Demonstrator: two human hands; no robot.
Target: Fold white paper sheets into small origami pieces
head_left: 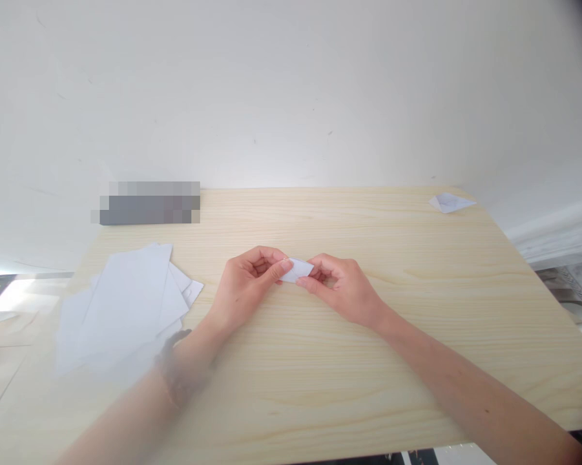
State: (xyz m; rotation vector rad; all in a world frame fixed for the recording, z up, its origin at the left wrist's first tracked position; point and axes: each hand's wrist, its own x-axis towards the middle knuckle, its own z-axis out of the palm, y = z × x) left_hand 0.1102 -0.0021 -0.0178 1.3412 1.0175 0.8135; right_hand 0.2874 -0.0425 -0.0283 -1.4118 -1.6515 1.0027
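Between my two hands, a little above or on the middle of the table, is a small folded piece of white paper (298, 268). My left hand (252, 278) pinches its left end, the thumb lying on top and the fingers curled behind. My right hand (342, 284) grips the right, pointed end between thumb and fingers. Crease lines show faintly on the paper's face. The fingertips behind it are partly hidden. A dark band (174, 361) circles my left wrist.
On the left of the wooden table (392, 374) lies a loose, fanned pile of white paper sheets (126, 297). A pixelated grey object (150, 206) stands at the back left. Another folded white paper piece (450, 203) rests at the back right corner. A white wall (291, 97) rises behind the table.
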